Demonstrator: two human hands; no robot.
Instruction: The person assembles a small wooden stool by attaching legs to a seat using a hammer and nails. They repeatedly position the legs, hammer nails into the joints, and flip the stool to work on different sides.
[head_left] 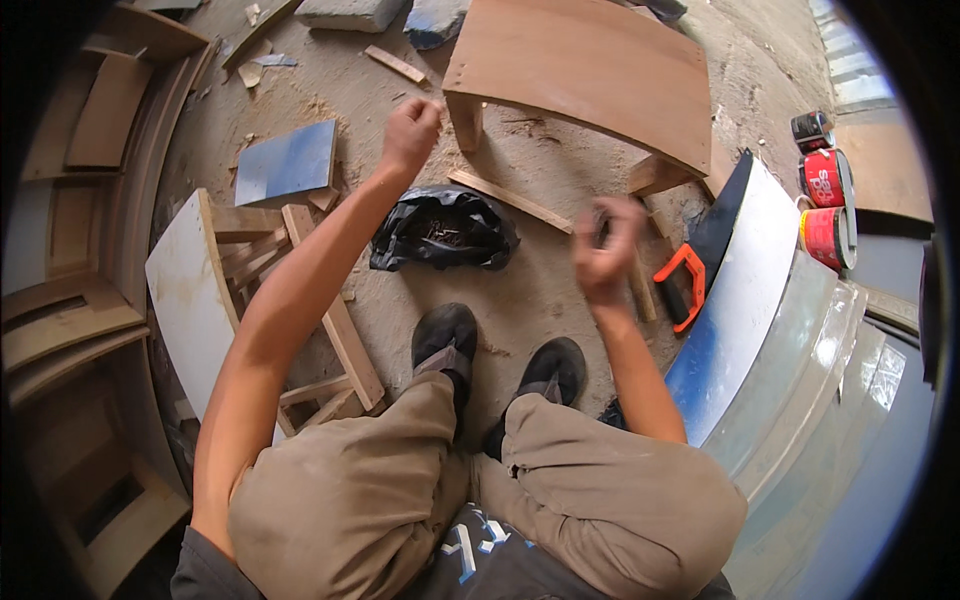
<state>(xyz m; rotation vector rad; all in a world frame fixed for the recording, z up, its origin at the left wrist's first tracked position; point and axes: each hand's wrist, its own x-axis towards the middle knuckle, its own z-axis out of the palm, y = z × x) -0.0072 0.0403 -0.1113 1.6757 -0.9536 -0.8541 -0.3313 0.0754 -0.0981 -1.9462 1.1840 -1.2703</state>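
Observation:
My left hand (pixel 412 138) is closed in a pinch in front of the near left corner of a low wooden bench (pixel 590 70). Anything between its fingertips is too small to make out. On the right, my right hand (pixel 607 255) is curled and smeared by motion, just short of the bench's right leg. A dark patch shows among its fingers, but I cannot tell what it is. On the floor between my hands lies an open black plastic bag (pixel 440 230) with small dark brown pieces inside, probably nails. A thin wooden strip (pixel 515 203) lies behind the bag.
A handsaw with an orange and black handle (pixel 683 290) leans by a white and blue panel (pixel 745 290) at right. Red cans (pixel 825 238) stand beyond it. At left are a wooden frame with a white top (pixel 190 300), a blue-white board (pixel 287 162) and wooden cabinets (pixel 100 310).

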